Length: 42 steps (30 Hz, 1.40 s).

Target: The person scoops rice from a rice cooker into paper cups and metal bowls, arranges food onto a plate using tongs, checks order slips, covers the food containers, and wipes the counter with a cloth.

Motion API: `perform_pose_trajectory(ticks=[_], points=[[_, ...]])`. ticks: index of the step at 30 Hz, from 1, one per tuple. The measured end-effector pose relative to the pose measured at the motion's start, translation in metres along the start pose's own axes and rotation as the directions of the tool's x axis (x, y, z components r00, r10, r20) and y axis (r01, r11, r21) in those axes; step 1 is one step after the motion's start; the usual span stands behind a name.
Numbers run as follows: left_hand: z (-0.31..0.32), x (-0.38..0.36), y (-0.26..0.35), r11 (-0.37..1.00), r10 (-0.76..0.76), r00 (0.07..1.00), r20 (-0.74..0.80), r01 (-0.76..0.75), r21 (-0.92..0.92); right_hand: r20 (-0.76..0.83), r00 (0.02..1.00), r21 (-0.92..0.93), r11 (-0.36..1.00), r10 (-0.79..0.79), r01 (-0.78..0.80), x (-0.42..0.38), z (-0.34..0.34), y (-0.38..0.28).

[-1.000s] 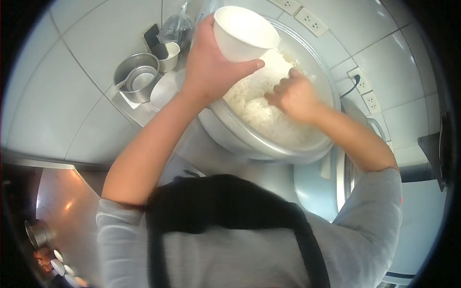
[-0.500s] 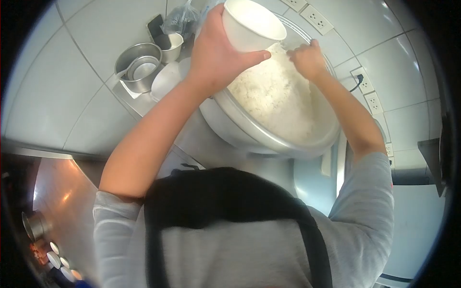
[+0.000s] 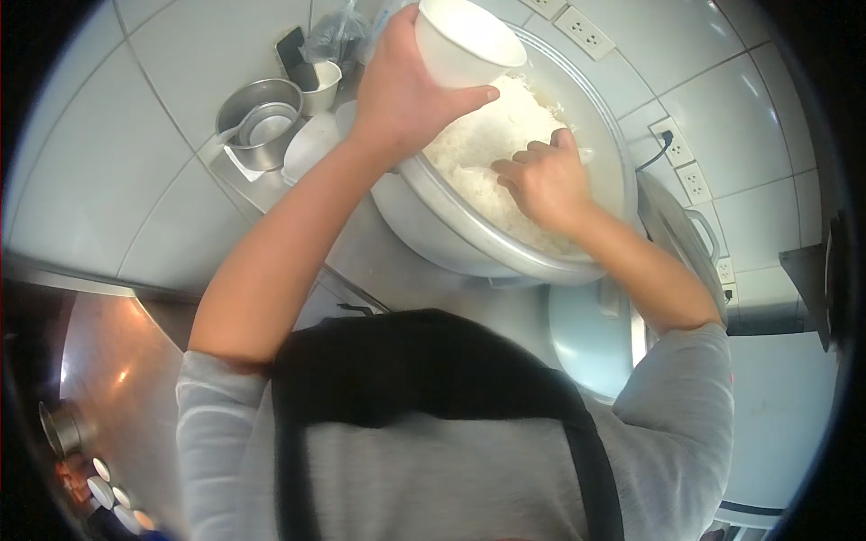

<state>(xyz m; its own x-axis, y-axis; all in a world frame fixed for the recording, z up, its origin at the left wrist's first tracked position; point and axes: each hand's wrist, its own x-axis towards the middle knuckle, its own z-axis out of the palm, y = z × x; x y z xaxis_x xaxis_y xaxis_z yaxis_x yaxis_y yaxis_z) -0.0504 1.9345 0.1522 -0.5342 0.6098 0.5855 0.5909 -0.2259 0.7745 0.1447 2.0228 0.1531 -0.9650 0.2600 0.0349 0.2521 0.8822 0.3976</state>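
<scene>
My left hand [image 3: 401, 99] is wrapped round a white bowl [image 3: 469, 45], holding it tilted above the far left rim of a big metal pot [image 3: 505, 257]. White cooked rice [image 3: 501, 126] fills much of the pot. Over the rice, my right hand [image 3: 548, 180] has its fingers closed round a white rice paddle [image 3: 585, 155]. Only a bit of its handle and a pale edge by the fingertips show; my hand hides the rest.
Left of the pot stand a steel pot [image 3: 260, 122] with a smaller vessel inside, a white cup [image 3: 322, 87], a phone [image 3: 291, 54] and a plastic bag [image 3: 338, 36]. A large metal lid [image 3: 672, 221] leans at the right, near wall sockets [image 3: 693, 183] and a plugged-in cord [image 3: 654, 158].
My right hand has come from the far right rim of the pot down and toward me, over the middle of the rice. The bowl in my left hand has barely shifted.
</scene>
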Motion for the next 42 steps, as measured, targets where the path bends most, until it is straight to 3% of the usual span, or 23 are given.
perform_pose_trajectory(ticks=[4, 7, 8, 10, 13, 15, 16, 18, 20, 22, 25, 29, 33, 36, 39, 42], points=[[0.000, -0.001, 0.006, 0.997, -0.062, 0.997, 0.046, 0.059, 0.058, -0.017, 1.000, 0.182, 0.983, 0.009, -0.006, -0.006, -0.013, -0.015], [0.002, 0.002, -0.002, 0.998, -0.055, 0.997, 0.054, 0.054, 0.015, 0.260, 0.954, 0.336, 0.912, 0.151, -0.236, -0.008, -0.010, -0.006], [0.004, 0.002, -0.006, 0.999, -0.029, 0.999, 0.036, 0.029, 0.019, 0.265, 0.953, 0.428, 0.868, 0.147, -0.253, -0.008, -0.005, 0.000], [0.006, 0.003, -0.011, 1.000, -0.009, 1.000, 0.026, 0.009, -0.024, 0.281, 0.950, 0.600, 0.747, 0.138, -0.286, -0.013, 0.010, 0.013], [0.002, 0.006, -0.011, 0.984, -0.032, 0.998, 0.051, 0.041, -0.175, 0.606, 0.787, 0.728, 0.317, 0.114, -0.607, -0.012, 0.021, 0.036], [-0.004, 0.008, -0.013, 0.954, -0.069, 0.994, 0.087, 0.091, -0.287, 0.583, 0.809, 0.787, 0.201, 0.067, -0.584, -0.018, 0.024, 0.056], [-0.007, 0.011, -0.016, 0.964, -0.042, 0.993, 0.107, 0.069, -0.258, 0.566, 0.823, 0.812, 0.144, 0.046, -0.566, -0.021, 0.023, 0.070], [-0.011, 0.019, -0.025, 0.979, 0.010, 0.989, 0.149, 0.021, -0.201, 0.473, 0.875, 0.863, 0.148, 0.101, -0.483, -0.025, 0.001, 0.103], [-0.011, 0.025, -0.022, 0.996, 0.048, 0.968, 0.248, -0.029, -0.080, 0.437, 0.893, 0.837, 0.312, 0.111, -0.449, -0.022, -0.036, 0.137], [-0.002, 0.025, -0.017, 0.992, 0.060, 0.941, 0.332, -0.094, 0.089, 0.295, 0.885, 0.800, 0.413, 0.361, -0.435, -0.021, -0.068, 0.150], [0.021, 0.021, -0.001, 0.992, 0.096, 0.916, 0.390, -0.119, 0.035, 0.237, 0.906, 0.597, 0.683, 0.350, -0.421, -0.001, -0.111, 0.162], [0.042, 0.021, 0.024, 0.997, -0.002, 0.908, 0.419, 0.033, -0.067, 0.090, 0.935, 0.104, 0.930, 0.344, -0.352, 0.033, -0.131, 0.108], [0.054, 0.013, 0.017, 0.978, -0.063, 0.909, 0.412, 0.139, -0.157, 0.083, 0.964, -0.357, 0.911, 0.251, -0.207, 0.055, -0.128, 0.043], [0.054, 0.011, 0.000, 0.904, -0.075, 0.904, 0.421, 0.240, -0.354, -0.068, 0.975, -0.483, 0.848, 0.211, -0.217, 0.052, -0.148, 0.059], [0.046, 0.017, -0.008, 0.766, -0.101, 0.850, 0.517, 0.398, -0.505, -0.358, 0.876, -0.073, 0.926, 0.323, -0.371, 0.026, -0.184, 0.090], [0.038, 0.017, 0.001, 0.667, -0.129, 0.794, 0.594, 0.512, -0.541, -0.168, 0.928, 0.218, 0.930, 0.334, -0.295, 0.009, -0.196, 0.095]])
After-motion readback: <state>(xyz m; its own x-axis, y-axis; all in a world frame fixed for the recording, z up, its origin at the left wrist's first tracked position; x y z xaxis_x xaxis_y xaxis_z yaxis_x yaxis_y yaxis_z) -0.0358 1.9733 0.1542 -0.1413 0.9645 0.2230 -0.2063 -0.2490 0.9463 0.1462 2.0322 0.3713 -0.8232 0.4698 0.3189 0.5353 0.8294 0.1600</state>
